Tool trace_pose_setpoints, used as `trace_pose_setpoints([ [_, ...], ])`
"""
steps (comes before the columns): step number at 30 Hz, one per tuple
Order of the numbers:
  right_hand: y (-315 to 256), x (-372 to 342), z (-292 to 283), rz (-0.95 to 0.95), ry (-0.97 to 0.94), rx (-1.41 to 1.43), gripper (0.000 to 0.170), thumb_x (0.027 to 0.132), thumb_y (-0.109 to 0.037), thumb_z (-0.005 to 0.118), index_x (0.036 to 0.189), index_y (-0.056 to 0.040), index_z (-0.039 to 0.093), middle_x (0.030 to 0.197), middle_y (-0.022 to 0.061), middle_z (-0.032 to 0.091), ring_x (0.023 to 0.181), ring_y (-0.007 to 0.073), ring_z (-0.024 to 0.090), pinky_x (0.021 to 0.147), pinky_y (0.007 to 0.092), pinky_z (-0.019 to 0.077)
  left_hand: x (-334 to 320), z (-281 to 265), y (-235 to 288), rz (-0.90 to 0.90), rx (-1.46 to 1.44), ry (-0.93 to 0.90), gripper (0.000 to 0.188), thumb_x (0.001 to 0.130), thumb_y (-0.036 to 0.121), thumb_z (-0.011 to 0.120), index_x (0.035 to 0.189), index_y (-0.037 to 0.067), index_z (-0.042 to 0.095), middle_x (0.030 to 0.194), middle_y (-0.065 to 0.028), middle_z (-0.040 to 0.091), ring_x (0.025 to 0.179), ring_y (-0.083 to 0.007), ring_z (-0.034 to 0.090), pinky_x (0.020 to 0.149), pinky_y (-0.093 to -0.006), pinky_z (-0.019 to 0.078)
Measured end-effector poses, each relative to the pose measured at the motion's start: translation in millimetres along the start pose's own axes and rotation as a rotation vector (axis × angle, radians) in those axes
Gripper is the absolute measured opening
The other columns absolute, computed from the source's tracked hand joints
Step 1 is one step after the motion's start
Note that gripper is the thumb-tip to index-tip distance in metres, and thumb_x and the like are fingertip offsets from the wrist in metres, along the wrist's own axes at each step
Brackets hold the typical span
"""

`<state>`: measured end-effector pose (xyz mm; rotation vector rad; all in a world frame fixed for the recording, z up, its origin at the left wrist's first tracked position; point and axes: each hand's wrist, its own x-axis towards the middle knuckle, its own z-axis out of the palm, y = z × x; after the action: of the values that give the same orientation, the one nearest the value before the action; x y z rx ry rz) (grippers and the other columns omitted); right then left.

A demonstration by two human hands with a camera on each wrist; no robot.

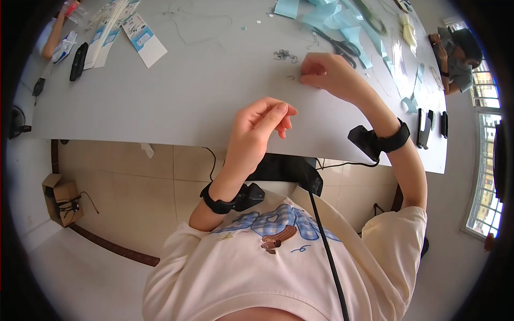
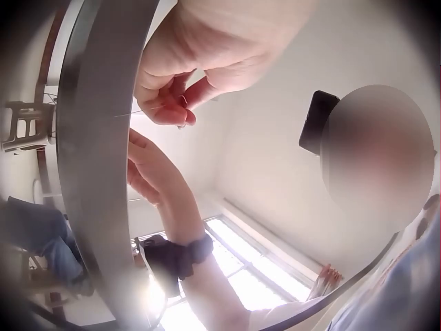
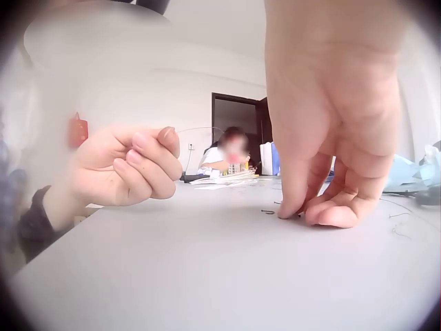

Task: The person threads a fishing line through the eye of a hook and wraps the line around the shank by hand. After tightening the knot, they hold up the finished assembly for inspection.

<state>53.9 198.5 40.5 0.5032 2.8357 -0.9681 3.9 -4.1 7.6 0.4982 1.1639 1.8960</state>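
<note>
My left hand is raised over the table's near edge, thumb and fingertips pinching a thin clear fishing line. A tiny glint of metal shows at those fingertips in the left wrist view. My right hand reaches down to the tabletop, thumb and fingertips at the surface with a small gap between them. Whether a hook lies between them I cannot tell. Just beside the thumb lies a single small fish hook. A small pile of dark fish hooks sits a little farther back on the table.
Scissors and crumpled light-blue strips lie behind my right hand. Printed cards and a black case are at the far left. Black devices rest near the right edge. Other people sit around the grey table.
</note>
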Motion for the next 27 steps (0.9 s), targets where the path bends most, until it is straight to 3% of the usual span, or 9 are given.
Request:
trace_pose_setpoints([
  [15, 0.6, 1.5, -3.9, 0.079, -0.058, 0.004, 0.018, 0.076, -0.015, 0.058, 0.083, 0.0017, 0.059, 0.066, 0.0074, 0.057, 0.063, 0.0153, 0.054, 0.058, 0.0275, 0.044, 11.0, 2.2, -7.3, -0.021, 0.031, -0.076, 0.017, 0.088, 0.014, 0.05, 0.086, 0.0, 0.058, 0.067, -0.0026, 0.055, 0.061, -0.0078, 0.05, 0.057, -0.0211, 0.0417],
  [18, 5.9, 0.4, -0.4, 0.044, 0.047, 0.019, 0.017, 0.076, -0.015, 0.058, 0.082, 0.0007, 0.06, 0.067, 0.006, 0.057, 0.062, 0.0139, 0.053, 0.058, 0.0253, 0.0438, 12.5, 2.6, -13.0, 0.039, 0.021, -0.044, 0.017, 0.088, 0.014, 0.051, 0.086, -0.001, 0.059, 0.07, -0.0026, 0.056, 0.063, -0.0074, 0.051, 0.059, -0.0208, 0.0422],
  [21, -1.5, -4.6, -5.1, 0.109, 0.125, 0.088, 0.017, 0.077, -0.014, 0.057, 0.085, -0.0002, 0.062, 0.069, 0.0036, 0.057, 0.059, 0.0113, 0.05, 0.056, 0.0226, 0.0414, 12.1, -0.6, -11.9, 0.031, 0.029, -0.032, 0.015, 0.087, 0.012, 0.053, 0.086, -0.001, 0.06, 0.072, -0.0024, 0.057, 0.065, -0.0069, 0.051, 0.06, -0.0206, 0.0425],
  [23, -10.1, -12.8, -11.0, 0.184, 0.179, 0.292, 0.017, 0.077, -0.011, 0.056, 0.09, -0.0009, 0.063, 0.071, 0.0026, 0.057, 0.057, 0.009, 0.046, 0.053, 0.0211, 0.0386, 12.0, 0.0, -10.2, 0.032, 0.02, -0.028, 0.015, 0.086, 0.012, 0.054, 0.087, -0.001, 0.061, 0.072, -0.0022, 0.057, 0.065, -0.0067, 0.051, 0.059, -0.0204, 0.0424],
  [27, -24.3, -38.7, -15.9, 0.16, 0.182, 0.422, 0.019, 0.078, -0.007, 0.054, 0.093, -0.0001, 0.063, 0.072, 0.0039, 0.058, 0.055, 0.0084, 0.044, 0.052, 0.0207, 0.0368, 14.3, 3.9, -9.5, 0.012, -0.016, -0.041, 0.013, 0.085, 0.011, 0.055, 0.088, 0.0, 0.061, 0.074, -0.0025, 0.058, 0.067, -0.0068, 0.052, 0.06, -0.0203, 0.0422],
])
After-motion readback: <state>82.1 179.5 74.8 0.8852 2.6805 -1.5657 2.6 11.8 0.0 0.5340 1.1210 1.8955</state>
